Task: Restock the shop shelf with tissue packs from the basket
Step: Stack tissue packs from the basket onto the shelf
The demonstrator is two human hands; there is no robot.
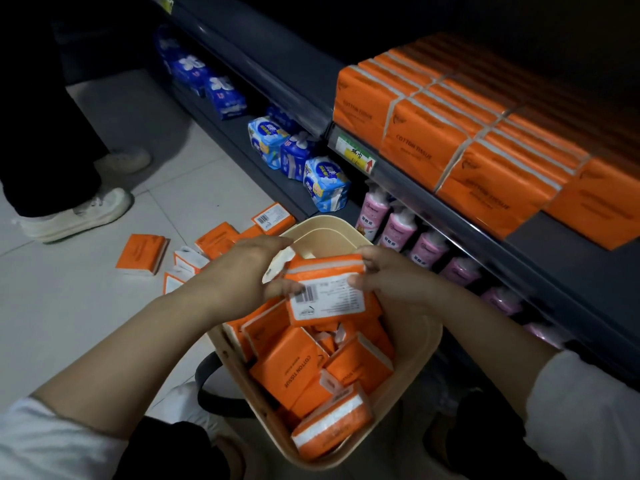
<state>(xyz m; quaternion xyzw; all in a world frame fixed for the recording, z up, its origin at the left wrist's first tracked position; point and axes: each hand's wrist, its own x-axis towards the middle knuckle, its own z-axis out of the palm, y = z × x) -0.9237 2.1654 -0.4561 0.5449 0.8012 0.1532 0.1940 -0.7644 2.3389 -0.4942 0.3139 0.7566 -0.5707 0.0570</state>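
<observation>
A cream basket (pixel 417 372) stands on the floor in front of me, filled with several orange tissue packs (pixel 294 368). Above it, both hands hold a small stack of orange packs (pixel 325 289), barcode label facing up. My left hand (pixel 242 271) grips the stack's left end, and my right hand (pixel 388 275) grips its right end. On the dark shelf (pixel 571 268) at upper right, rows of orange tissue packs (pixel 460 133) lie side by side.
Several orange packs (pixel 142 254) lie loose on the white tiled floor left of the basket. Another person's legs and white shoes (pixel 79 213) stand at far left. Blue packs (pixel 298 157) and pink bottles (pixel 398 230) fill the lower shelf.
</observation>
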